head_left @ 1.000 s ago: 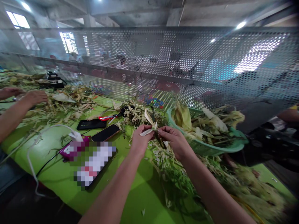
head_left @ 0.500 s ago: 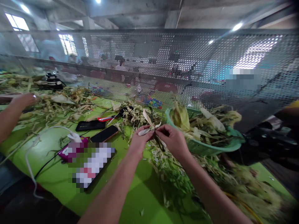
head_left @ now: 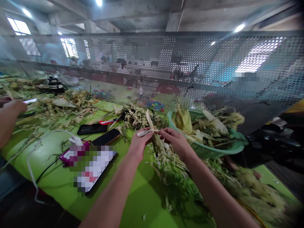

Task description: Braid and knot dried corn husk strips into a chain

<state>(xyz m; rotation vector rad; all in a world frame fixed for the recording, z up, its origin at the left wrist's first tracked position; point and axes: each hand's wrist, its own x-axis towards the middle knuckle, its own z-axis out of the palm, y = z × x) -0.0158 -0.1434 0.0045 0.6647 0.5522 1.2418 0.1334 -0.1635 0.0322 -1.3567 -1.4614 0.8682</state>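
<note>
Pale, dry corn husk strips (head_left: 149, 117) are pinched between both hands over the table, with one strip standing up and others spreading sideways and down. My left hand (head_left: 140, 142) is closed, thumb and fingers gripping the left side of the husk bunch. On the other side, my right hand (head_left: 175, 141) pinches the tip of a short husk piece. The spot where the strips join is partly covered by fingers. Below the hands lies a heap of green and pale plant scraps (head_left: 175, 177).
A green plastic basket (head_left: 211, 154) full of husks stands right. Left of my hands lie two dark phones (head_left: 92, 129), a lit device (head_left: 95, 171), a purple power strip (head_left: 73, 153) and a red cutter (head_left: 108, 122). Another person's hand (head_left: 14, 109) is far left. A perforated metal screen (head_left: 142, 69) rises behind.
My hands have shifted slightly left and sit a little farther apart. More strips now hang below the right fingers. The other person's hand has moved left.
</note>
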